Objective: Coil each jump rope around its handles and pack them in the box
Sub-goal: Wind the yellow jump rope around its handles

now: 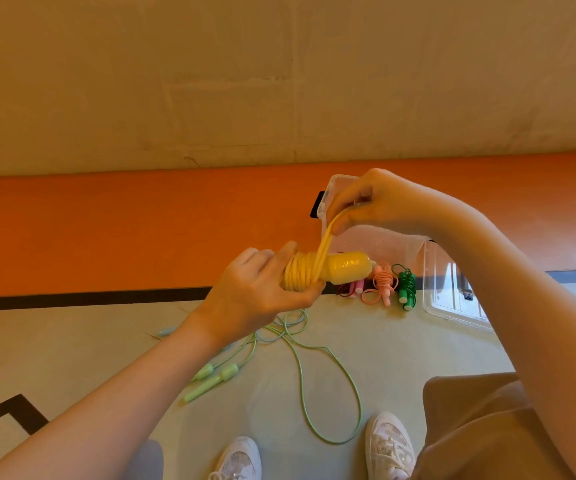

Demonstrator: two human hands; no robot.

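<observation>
Between both hands [259, 289], half-coiled yellow rope [305, 275], seemingly.

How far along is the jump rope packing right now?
Done: three coiled ropes, pink, peach and dark green, lie on the floor beside the clear box, not in it. In hand: the left hand grips the yellow rope's handles while the right hand pulls its cord taut, mid-wrap. Left: the light green rope sprawls uncoiled on the floor, and nothing visibly packed yet.
</observation>
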